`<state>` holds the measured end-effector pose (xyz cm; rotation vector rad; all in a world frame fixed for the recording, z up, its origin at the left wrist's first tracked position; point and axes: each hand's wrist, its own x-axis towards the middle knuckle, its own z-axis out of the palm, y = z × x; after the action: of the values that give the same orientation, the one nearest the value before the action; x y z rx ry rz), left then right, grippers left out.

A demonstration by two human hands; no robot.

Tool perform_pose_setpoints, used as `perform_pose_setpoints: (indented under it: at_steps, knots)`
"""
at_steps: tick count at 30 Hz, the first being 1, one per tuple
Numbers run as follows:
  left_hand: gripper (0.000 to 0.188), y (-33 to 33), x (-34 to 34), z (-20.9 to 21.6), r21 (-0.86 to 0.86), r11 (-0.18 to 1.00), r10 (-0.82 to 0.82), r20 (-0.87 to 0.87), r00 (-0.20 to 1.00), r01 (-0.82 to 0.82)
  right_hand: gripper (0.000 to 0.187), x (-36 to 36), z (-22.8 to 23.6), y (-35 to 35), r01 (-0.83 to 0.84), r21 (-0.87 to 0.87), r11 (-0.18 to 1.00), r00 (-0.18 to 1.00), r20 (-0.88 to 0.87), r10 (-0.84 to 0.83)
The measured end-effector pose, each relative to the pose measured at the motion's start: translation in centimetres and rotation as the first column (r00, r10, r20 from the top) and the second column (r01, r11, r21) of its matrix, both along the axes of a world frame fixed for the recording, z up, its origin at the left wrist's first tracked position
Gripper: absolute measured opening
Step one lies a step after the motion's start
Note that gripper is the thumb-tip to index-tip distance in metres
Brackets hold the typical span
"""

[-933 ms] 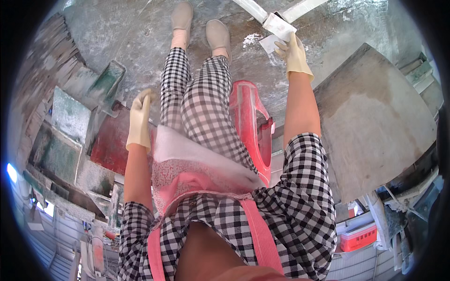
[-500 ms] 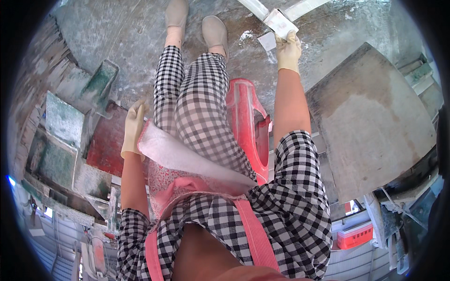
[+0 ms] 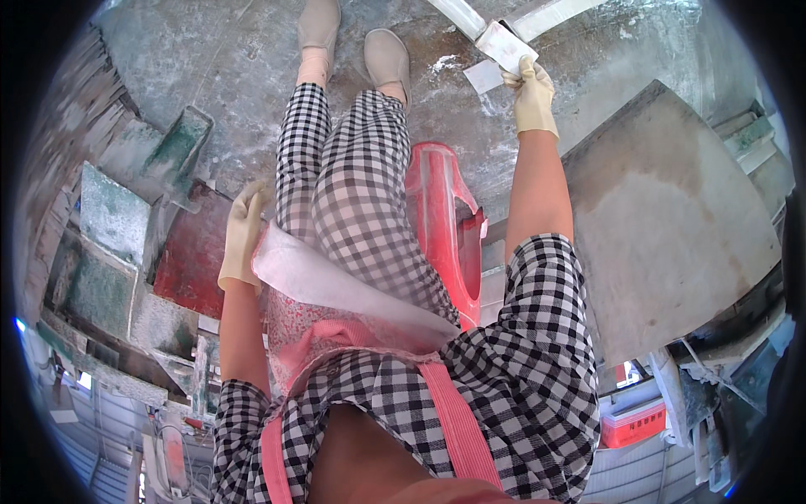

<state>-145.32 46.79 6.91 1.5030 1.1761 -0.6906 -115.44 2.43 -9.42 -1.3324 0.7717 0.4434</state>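
Note:
My right hand (image 3: 533, 91), in a cream rubber glove, reaches to the upper right. Its thumb and fingers close on a small white flat rectangular block (image 3: 507, 46). This block lies where two pale grey bars (image 3: 558, 17) meet on the floor. Beside it is a thin white square piece (image 3: 484, 76). My left hand (image 3: 243, 227), gloved alike, hangs by my knee with its fingers loosely bent and nothing visible in them. Close to its wrist is the lifted edge of my pink and white apron (image 3: 315, 273).
A red plastic stool (image 3: 432, 193) stands beside my right leg. A large grey board (image 3: 672, 218) is to the right, a red basket (image 3: 634, 424) below it. Worn green trays (image 3: 117, 214) and a dark red panel (image 3: 193, 252) stand at left. The floor (image 3: 210, 50) is stained.
My right hand has shifted slightly right and nearer, and the white block has moved a little to the right. The left hand has moved only slightly.

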Motion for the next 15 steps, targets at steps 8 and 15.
perform_pose_setpoints:
  at_steps: [8, 15]
  knots:
    - [0.039, 0.1, -0.9, -1.8, -0.038, 0.999, -0.029, -0.075, 0.997, 0.026, 0.025, -0.5, 0.0, 1.9, 0.182, -0.119, 0.976, 0.983, 0.017, -0.181]
    - [0.035, -0.6, 0.0, -1.8, -0.02, 0.992, -0.121, 0.033, 0.992, 0.121, 0.032, 0.1, 0.6, 2.0, 0.14, -0.105, 0.985, 0.99, -0.004, -0.141]
